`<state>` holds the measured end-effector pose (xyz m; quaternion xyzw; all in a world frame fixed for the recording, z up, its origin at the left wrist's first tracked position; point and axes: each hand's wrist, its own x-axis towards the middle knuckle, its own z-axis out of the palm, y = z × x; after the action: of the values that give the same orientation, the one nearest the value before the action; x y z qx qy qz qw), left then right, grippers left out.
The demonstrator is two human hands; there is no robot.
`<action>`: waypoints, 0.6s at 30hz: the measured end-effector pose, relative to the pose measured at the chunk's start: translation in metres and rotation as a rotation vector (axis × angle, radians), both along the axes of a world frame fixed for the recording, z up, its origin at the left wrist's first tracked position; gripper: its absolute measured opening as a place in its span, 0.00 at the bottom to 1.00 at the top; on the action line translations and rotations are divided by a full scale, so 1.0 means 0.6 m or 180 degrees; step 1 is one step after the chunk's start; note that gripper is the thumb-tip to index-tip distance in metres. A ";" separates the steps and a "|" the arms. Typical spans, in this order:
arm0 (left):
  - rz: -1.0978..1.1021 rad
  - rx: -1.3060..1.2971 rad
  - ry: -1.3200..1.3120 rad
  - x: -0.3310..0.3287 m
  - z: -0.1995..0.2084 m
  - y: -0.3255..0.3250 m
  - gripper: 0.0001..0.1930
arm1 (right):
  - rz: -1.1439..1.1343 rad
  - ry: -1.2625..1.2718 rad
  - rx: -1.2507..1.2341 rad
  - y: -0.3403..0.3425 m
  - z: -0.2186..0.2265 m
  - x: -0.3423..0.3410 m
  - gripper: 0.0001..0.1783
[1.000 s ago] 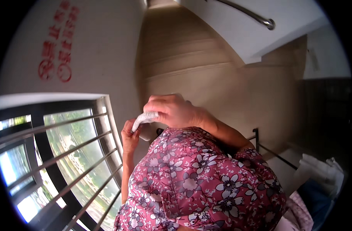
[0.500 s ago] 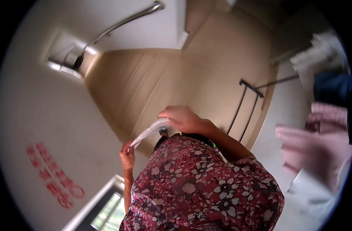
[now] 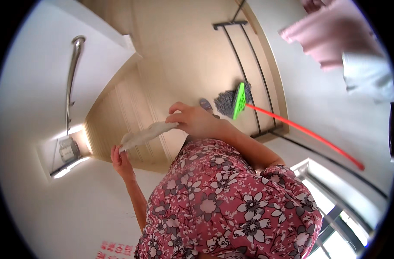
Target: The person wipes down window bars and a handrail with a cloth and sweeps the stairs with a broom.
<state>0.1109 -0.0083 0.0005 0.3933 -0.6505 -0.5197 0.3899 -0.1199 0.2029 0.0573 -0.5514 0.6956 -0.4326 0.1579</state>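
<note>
Left hand (image 3: 122, 164) farther from right hand (image 3: 197, 121), wrinkled white strip (image 3: 146, 135) between (possibly-cloth).

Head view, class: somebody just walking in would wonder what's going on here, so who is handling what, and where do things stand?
A person in a flowered top holds a limp white cloth between both hands. The left hand grips one end and the right hand the other. Beyond them are beige stairs. To the right, a mop with a green head and red handle shows by a black metal frame.
</note>
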 end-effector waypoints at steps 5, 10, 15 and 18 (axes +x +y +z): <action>-0.1459 -0.0750 -0.0099 -0.083 0.098 0.064 0.08 | -0.0118 -0.0618 -0.0974 -0.036 -0.025 -0.020 0.10; -0.2505 -0.1788 0.0063 -0.194 0.128 0.137 0.15 | -0.0340 -0.2123 -0.1494 -0.102 -0.055 0.016 0.13; -0.1698 -0.1908 -0.0354 -0.207 0.114 0.117 0.42 | 0.0248 -0.4736 -0.1221 -0.078 -0.015 0.026 0.12; -0.1937 -0.0485 0.0314 -0.214 0.090 0.117 0.46 | 0.0310 -0.3584 -0.0815 -0.078 0.006 0.034 0.13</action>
<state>-0.0176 0.0621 0.0543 0.1247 -0.7557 -0.5808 0.2760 -0.0993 0.1562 0.0607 -0.2823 0.4204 -0.7323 0.4554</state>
